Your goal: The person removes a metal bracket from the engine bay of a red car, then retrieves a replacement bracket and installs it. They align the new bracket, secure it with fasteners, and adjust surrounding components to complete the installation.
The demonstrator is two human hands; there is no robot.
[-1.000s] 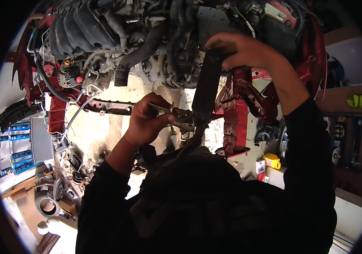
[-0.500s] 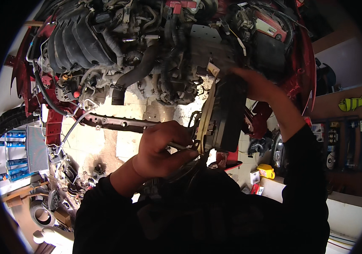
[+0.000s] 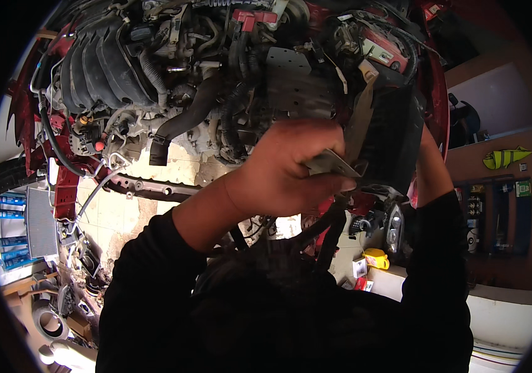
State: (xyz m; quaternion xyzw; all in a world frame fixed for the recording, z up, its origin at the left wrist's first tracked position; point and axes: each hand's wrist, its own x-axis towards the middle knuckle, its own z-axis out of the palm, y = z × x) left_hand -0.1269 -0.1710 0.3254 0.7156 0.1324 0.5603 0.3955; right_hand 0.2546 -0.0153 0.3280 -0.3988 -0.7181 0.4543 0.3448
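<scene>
In front of the engine bay, I hold up a black box-shaped part (image 3: pixel 393 140) with a flat metal bracket (image 3: pixel 360 115) along its left side. My left hand (image 3: pixel 297 165) is closed, pinching the bracket's bent metal end between thumb and fingers. At the right side of the box, my right hand (image 3: pixel 428 158) grips it from behind; its fingers are hidden by the box. Beyond the part lies a dark metal tray (image 3: pixel 288 60) with holes, among hoses and cables.
The engine (image 3: pixel 107 65) with its ribbed black cover is at the far left. A red crossmember (image 3: pixel 148 188) spans the front of the car. A radiator-like panel (image 3: pixel 42 222) stands at left. On the right are a headlamp (image 3: pixel 395 229) and a yellow container (image 3: pixel 376 258).
Both hands and the black box have moved right, and my left hand has also gone farther from my body. The right hand has slipped from the box's far end to behind its right side.
</scene>
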